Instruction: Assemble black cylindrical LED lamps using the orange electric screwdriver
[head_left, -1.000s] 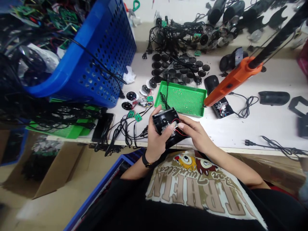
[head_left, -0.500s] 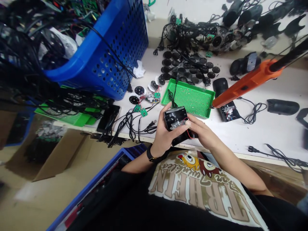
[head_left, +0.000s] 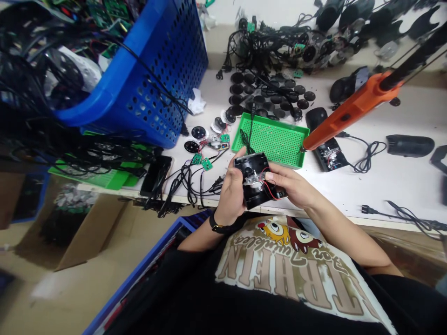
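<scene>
A black plastic housing is held up between my two hands, just over the table's front edge. Inside it sit a clear plastic part and thin red wires. My left hand grips the housing's left side, its thumb bent near the rim. My right hand closes on the right side, the thumb by the clear part and wires. Right behind the housing, a green perforated tray holds small bits and a black cord. To its right lies a similar opened housing with its own cord.
An orange electric screwdriver hangs over the tray's right end. A large blue basket full of cords and circuit boards stands at the left. Black discs lie behind the tray; a phone and a power cord rest near the front edge.
My left thumb has drawn back from the middle of the housing to its left side. More of the inside now shows. The view has shifted slightly.
</scene>
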Demonstrator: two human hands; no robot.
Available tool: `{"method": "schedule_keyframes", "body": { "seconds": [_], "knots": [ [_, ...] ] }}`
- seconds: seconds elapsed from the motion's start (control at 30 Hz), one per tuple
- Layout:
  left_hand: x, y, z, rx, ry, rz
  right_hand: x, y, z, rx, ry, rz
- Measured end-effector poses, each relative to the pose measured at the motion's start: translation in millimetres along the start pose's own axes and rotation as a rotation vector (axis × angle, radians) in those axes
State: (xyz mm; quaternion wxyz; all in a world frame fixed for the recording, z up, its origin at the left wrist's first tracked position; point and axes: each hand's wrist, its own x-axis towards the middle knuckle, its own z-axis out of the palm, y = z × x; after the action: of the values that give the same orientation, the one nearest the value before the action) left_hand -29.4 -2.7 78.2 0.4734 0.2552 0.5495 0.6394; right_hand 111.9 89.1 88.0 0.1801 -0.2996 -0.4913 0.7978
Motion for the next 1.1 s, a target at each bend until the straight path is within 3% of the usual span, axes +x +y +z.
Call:
{"method": "schedule_keyframes", "body": {
  "seconds": [0.33, 0.47, 0.67, 0.77, 0.9, 1.0, 1.1],
  "knots": [
    [-2, -11, -0.9, 0.075, 0.083, 0.062, 1, 7, 1, -0.07, -0.03, -0.032],
    [3, -7, 0.7, -0.034, 0.036, 0.007, 1, 12, 4, -0.063, 0.024, -0.076],
    [10, -8, -1.7, -0.16, -0.038, -0.024, -2, 11, -2, 0.147, -0.049, 0.124],
    [10, -10, -3.1, -0.199, -0.077, -0.007, -1, 9, -6, 0.171, -0.07, 0.119],
    [10, -7, -0.3, -0.207, -0.039, -0.043, -2, 8, -7, 0.109, -0.029, 0.104],
    [12, -3, 2.6, -0.231, -0.02, -0.093, -7, 4, -7, -0.24, 0.163, -0.079],
    [14, -3, 4.0, -0.238, -0.002, -0.11, -13, -2, -7, -0.586, 0.383, -0.461]
  ]
}}
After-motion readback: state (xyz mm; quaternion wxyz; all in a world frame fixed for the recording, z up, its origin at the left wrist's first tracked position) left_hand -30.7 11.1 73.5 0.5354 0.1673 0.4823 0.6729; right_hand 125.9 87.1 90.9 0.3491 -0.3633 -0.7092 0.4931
